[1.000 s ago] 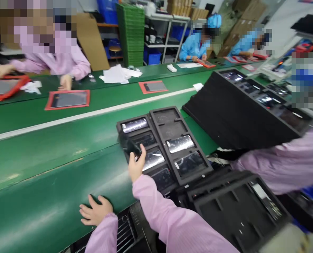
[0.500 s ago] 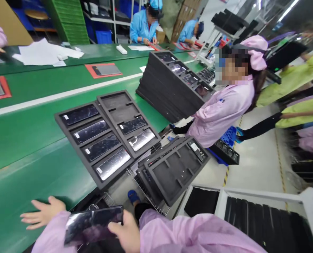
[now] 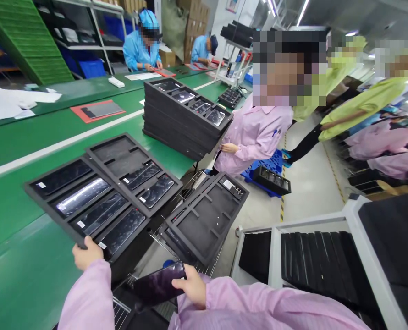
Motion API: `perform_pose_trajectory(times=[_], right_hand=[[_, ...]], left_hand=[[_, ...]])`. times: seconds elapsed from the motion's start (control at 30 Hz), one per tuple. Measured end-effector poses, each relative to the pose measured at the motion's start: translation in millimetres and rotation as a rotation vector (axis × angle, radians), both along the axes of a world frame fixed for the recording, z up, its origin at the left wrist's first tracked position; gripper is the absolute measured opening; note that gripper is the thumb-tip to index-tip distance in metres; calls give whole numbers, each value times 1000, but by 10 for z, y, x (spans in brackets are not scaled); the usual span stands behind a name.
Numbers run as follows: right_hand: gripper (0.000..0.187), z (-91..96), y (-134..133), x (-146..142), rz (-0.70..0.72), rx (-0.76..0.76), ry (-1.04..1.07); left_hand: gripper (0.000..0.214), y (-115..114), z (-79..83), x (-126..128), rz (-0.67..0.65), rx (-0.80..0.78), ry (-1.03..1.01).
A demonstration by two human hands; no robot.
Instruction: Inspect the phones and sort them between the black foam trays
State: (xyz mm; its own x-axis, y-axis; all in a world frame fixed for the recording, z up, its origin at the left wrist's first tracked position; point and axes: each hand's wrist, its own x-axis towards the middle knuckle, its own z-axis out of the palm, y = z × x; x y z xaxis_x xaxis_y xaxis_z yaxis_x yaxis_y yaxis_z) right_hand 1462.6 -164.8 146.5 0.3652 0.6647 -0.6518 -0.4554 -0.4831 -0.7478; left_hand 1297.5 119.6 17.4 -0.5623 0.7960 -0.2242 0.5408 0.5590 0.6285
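Note:
At the near corner of a black foam tray (image 3: 64, 219), my left hand (image 3: 87, 254) grips the edge, thumb on top. Several dark phones with small white labels lie in its pockets, among them a phone (image 3: 123, 231) close to my fingers. My right hand (image 3: 194, 285) holds another dark, glossy phone (image 3: 159, 284) by one end, low in front of my body. Beside the first tray, partly overlapping it, is a second foam tray (image 3: 118, 149) with two phones and a bare pocket. To the right, a tilted foam tray (image 3: 204, 220) carries one phone-sized piece (image 3: 231, 187) in its far pocket.
A tall stack of foam trays (image 3: 176, 128) stands further along the green bench (image 3: 14, 256). A co-worker in pink (image 3: 255, 128) is beyond it. At right is a white-framed rack (image 3: 276, 256) of black trays. Red mats and papers lie across the bench.
My left hand has gone from spread over the green bench to gripping the tray corner. My right hand still holds the phone, and the view has swung to the right.

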Motion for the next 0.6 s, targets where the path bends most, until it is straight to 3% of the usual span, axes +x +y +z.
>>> perform_pose_trajectory(times=[0.2,0.33,0.47,0.6], right_hand=[[25,30,-17,76,-52,9,65],[27,59,-55,368,-203,29,94],[31,23,-166,884,-462,44,136],[21,-67,-310,1353,-651,71,103]], left_hand=[[51,11,-36,21,69,29,3],[45,27,-57,45,52,45,41],[44,4,-106,-91,-65,-7,35],[43,-384,-210,-379,-264,-66,-54]])
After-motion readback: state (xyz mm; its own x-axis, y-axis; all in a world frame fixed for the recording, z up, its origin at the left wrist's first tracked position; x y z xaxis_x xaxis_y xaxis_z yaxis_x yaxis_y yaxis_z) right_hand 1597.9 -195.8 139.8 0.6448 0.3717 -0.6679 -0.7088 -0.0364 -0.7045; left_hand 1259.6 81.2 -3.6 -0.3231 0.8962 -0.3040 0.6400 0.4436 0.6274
